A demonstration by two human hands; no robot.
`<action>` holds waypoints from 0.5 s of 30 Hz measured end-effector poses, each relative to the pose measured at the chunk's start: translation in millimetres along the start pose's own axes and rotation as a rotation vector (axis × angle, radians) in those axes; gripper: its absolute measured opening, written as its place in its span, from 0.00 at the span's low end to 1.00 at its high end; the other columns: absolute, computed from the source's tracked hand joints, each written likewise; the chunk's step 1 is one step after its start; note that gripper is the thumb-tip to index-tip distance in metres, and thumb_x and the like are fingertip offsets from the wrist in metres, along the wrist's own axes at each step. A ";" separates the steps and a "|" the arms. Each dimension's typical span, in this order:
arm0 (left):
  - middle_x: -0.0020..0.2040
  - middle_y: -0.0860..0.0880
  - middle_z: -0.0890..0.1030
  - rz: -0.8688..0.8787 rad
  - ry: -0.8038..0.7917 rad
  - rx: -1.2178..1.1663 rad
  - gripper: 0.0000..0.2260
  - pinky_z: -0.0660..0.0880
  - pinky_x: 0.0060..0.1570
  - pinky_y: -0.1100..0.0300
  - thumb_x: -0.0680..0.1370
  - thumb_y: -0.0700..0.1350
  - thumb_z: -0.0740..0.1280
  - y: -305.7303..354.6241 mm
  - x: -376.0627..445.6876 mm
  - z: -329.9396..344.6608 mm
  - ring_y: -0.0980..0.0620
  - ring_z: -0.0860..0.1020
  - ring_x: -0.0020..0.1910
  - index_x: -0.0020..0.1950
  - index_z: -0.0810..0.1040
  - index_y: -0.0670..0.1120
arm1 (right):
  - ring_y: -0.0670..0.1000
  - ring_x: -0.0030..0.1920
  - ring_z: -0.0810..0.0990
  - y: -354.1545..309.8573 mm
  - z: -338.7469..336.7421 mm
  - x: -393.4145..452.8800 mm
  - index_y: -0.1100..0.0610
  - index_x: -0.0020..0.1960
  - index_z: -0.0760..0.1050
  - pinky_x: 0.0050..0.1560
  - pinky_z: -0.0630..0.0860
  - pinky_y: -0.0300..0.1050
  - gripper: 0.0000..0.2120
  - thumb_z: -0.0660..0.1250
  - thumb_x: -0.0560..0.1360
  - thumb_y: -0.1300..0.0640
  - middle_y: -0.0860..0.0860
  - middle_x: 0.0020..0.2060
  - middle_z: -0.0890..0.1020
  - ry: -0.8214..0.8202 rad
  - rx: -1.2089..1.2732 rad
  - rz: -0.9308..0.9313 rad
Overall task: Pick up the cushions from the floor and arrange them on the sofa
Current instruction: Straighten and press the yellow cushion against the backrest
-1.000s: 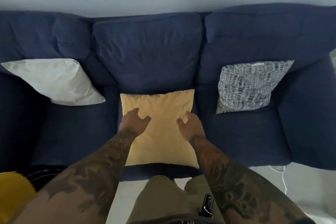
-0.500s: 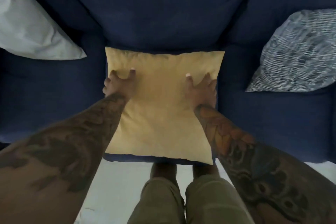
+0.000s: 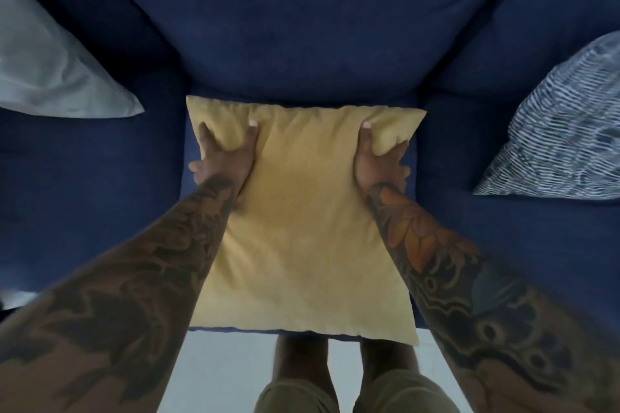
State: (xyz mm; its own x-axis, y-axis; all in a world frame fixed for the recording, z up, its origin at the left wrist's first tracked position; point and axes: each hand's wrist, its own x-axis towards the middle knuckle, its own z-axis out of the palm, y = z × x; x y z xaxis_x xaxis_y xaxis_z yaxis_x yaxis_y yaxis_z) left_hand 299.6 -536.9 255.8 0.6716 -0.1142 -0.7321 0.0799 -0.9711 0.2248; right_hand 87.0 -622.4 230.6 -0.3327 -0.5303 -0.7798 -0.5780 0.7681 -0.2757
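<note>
Three cushions sit on the blue sofa [image 3: 302, 27]: white cushion [image 3: 50, 70], patterned cushion [image 3: 563, 131], and yellow cushion [image 3: 302, 228] on the middle seat, gripped by your left hand [image 3: 223, 157] and right hand [image 3: 377, 161].

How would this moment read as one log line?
left hand: gripping yellow cushion | right hand: gripping it | cushion: flat on sofa

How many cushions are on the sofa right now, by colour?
Yellow cushion: 1, on the middle seat, both hands gripping its far corners
White cushion: 1, at the left
Blue-and-white patterned cushion: 1, at the right
Total: 3
</note>
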 end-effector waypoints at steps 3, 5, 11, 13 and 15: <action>0.78 0.39 0.60 0.097 0.021 -0.025 0.54 0.68 0.67 0.38 0.61 0.85 0.62 -3.6 -20.8 -1.6 0.34 0.70 0.71 0.81 0.44 0.71 | 0.65 0.75 0.71 5.5 -11.2 -17.6 0.35 0.85 0.42 0.69 0.69 0.68 0.57 0.52 0.63 0.11 0.58 0.81 0.64 -0.018 0.063 -0.084; 0.74 0.40 0.63 0.149 0.059 -0.046 0.53 0.70 0.63 0.41 0.62 0.84 0.62 -10.3 -34.6 -4.0 0.36 0.72 0.67 0.81 0.44 0.71 | 0.61 0.70 0.76 12.7 -18.5 -29.4 0.35 0.85 0.45 0.64 0.71 0.63 0.54 0.56 0.65 0.13 0.56 0.79 0.68 0.002 0.113 -0.165; 0.63 0.49 0.62 0.407 0.296 -0.238 0.50 0.66 0.58 0.48 0.67 0.80 0.66 -22.7 -71.5 -16.6 0.44 0.70 0.55 0.80 0.41 0.73 | 0.22 0.55 0.66 17.4 -42.7 -70.3 0.42 0.87 0.45 0.47 0.67 0.27 0.52 0.65 0.73 0.23 0.50 0.59 0.68 0.324 0.274 -0.629; 0.64 0.48 0.63 0.475 0.335 -0.298 0.49 0.66 0.58 0.49 0.69 0.77 0.68 -18.5 -76.2 -22.5 0.45 0.71 0.56 0.81 0.42 0.73 | 0.23 0.56 0.65 8.6 -51.3 -77.2 0.52 0.88 0.47 0.53 0.66 0.20 0.58 0.61 0.71 0.20 0.53 0.58 0.67 0.375 0.301 -0.750; 0.64 0.48 0.63 0.551 0.369 -0.352 0.49 0.65 0.59 0.50 0.69 0.75 0.69 -5.2 -76.2 -25.0 0.48 0.71 0.54 0.82 0.43 0.71 | 0.24 0.57 0.64 -10.8 -59.7 -76.7 0.60 0.87 0.48 0.56 0.62 0.16 0.63 0.58 0.69 0.17 0.55 0.58 0.67 0.412 0.346 -0.833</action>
State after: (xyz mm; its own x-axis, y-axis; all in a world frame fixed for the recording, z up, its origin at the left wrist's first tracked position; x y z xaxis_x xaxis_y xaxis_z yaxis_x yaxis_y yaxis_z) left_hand 266.4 -517.9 326.4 0.8812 -0.4261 -0.2048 -0.1496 -0.6623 0.7341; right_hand 74.3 -611.4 326.9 -0.1901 -0.9815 -0.0239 -0.5177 0.1209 -0.8469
